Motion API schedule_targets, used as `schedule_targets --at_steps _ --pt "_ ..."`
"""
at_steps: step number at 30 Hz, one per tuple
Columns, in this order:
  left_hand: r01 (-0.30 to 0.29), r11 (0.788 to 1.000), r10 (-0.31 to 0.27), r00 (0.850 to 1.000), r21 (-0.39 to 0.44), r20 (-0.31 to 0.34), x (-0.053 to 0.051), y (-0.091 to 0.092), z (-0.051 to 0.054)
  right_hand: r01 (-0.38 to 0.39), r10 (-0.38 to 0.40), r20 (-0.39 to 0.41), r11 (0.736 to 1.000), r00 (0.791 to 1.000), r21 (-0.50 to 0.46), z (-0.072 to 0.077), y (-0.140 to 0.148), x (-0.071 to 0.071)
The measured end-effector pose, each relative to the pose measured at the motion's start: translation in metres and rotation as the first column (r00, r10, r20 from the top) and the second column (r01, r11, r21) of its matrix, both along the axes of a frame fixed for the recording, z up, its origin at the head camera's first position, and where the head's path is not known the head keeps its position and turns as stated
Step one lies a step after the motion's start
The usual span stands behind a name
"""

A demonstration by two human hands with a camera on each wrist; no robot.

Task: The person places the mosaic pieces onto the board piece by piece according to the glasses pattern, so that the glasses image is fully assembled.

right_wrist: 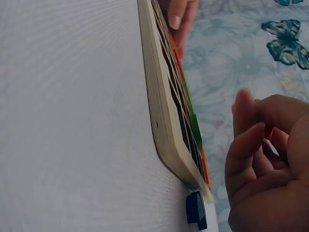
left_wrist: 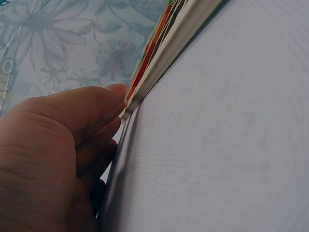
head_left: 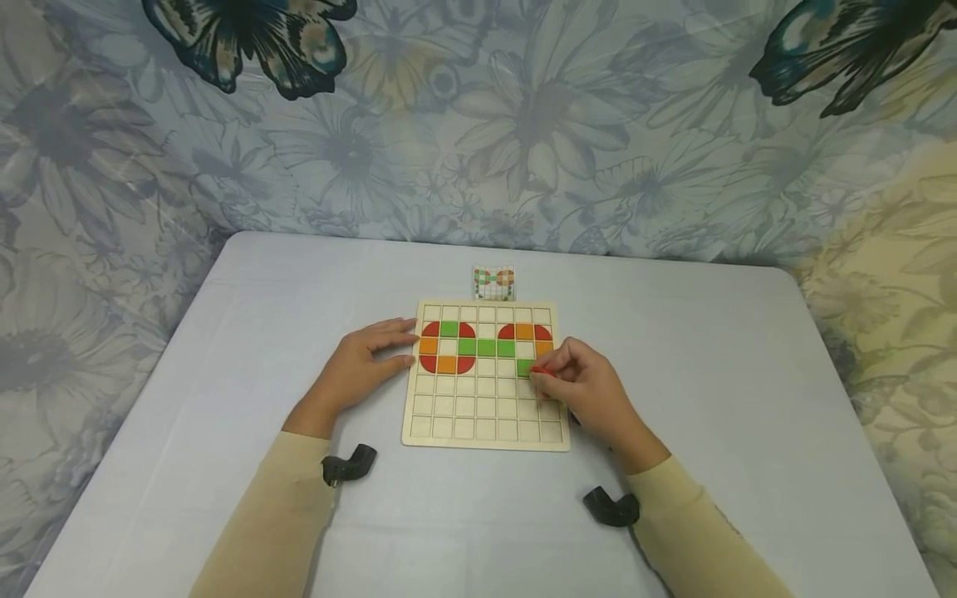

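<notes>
A square wooden grid board (head_left: 486, 407) lies on the table, with red, orange and green tiles set in two ring shapes joined by a green row (head_left: 486, 348). My left hand (head_left: 360, 370) rests at the board's left edge, its fingers fairly straight; in the left wrist view the fingertips (left_wrist: 117, 89) touch that edge. Over the board's right side, my right hand (head_left: 591, 390) pinches a small red tile (head_left: 542, 370) between thumb and fingers, beside a green tile (head_left: 525, 367). Only a sliver of the red tile (right_wrist: 269, 132) shows in the right wrist view.
A small card (head_left: 494, 282) printed with a similar coloured pattern stands behind the board. Beside the board's right edge is a dark blue piece (right_wrist: 195, 210), mostly covered by my right hand in the head view. A white cloth covers the table (head_left: 449, 523).
</notes>
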State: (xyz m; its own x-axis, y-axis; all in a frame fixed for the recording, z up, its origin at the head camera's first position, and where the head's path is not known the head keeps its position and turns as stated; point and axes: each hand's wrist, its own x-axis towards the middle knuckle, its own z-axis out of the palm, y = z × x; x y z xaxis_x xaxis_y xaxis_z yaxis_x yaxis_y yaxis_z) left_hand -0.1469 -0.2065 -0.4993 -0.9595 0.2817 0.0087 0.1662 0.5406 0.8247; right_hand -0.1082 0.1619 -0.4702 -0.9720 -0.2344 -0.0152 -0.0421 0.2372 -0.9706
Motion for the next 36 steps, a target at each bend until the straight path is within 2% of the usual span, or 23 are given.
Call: schedule_targets --at_steps 7,12,20,26,32,36 --pt "-0.002 1.0 0.002 1.0 -0.008 0.0 0.0 0.0 -0.001 0.015 -0.011 0.061 0.998 0.998 -0.066 0.0 -0.003 0.001" --pt "-0.001 1.0 0.001 1.0 -0.01 -0.002 0.0 0.0 0.0 0.068 -0.064 0.099 0.997 0.993 -0.044 0.002 -0.004 0.001" --pt "0.003 1.0 -0.003 1.0 0.001 0.006 0.0 0.0 0.001 0.122 -0.122 0.017 0.993 0.992 0.0 0.001 0.004 0.001" --pt "0.002 1.0 -0.002 1.0 -0.004 0.0 0.0 0.0 -0.001 0.108 -0.109 -0.016 0.994 0.994 -0.032 0.0 0.006 0.001" --pt "0.0 1.0 0.0 1.0 -0.006 -0.007 0.0 0.0 -0.001 0.118 -0.118 -0.029 0.993 0.993 -0.019 -0.001 0.007 0.0" --pt "-0.001 1.0 0.001 1.0 -0.005 -0.007 -0.001 0.0 -0.001 0.089 -0.09 -0.011 0.992 0.996 -0.09 -0.001 0.007 0.0"
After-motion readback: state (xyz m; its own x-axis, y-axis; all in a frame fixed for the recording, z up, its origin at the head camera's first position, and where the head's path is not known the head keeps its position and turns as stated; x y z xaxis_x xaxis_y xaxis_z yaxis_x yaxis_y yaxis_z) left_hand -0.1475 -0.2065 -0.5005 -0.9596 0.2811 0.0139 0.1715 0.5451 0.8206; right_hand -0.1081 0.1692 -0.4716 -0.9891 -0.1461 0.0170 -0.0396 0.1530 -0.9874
